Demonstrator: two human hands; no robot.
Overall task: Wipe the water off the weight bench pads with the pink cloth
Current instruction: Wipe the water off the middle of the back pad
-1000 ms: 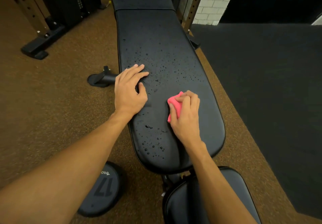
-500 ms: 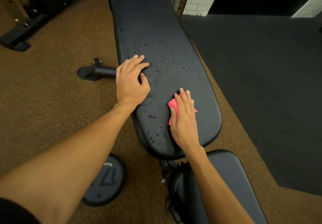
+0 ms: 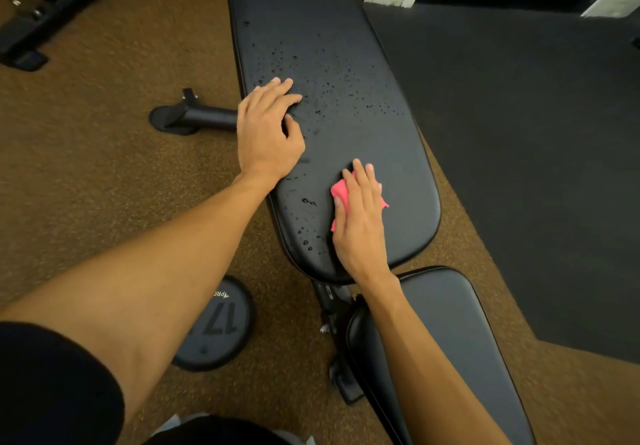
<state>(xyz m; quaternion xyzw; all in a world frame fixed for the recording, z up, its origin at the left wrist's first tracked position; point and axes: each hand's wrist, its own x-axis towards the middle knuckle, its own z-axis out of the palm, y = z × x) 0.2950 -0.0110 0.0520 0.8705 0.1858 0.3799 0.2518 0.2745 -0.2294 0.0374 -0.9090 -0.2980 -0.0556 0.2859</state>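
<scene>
The long black back pad of the weight bench runs away from me, dotted with water drops across its middle and near its left front edge. My right hand lies flat, fingers straight, pressing the pink cloth onto the pad near its front end; most of the cloth is hidden under the palm. My left hand rests on the pad's left edge with its fingers relaxed. A smaller black seat pad sits nearer to me, partly covered by my right forearm.
A round black weight plate lies on the brown floor left of the seat pad. The bench's foot tube sticks out to the left. A rack base stands far left. Dark matting covers the floor on the right.
My right hand has gone from bunching the cloth with curled fingers to pressing it flat, and has slid slightly toward the pad's front. The left hand has stayed in place.
</scene>
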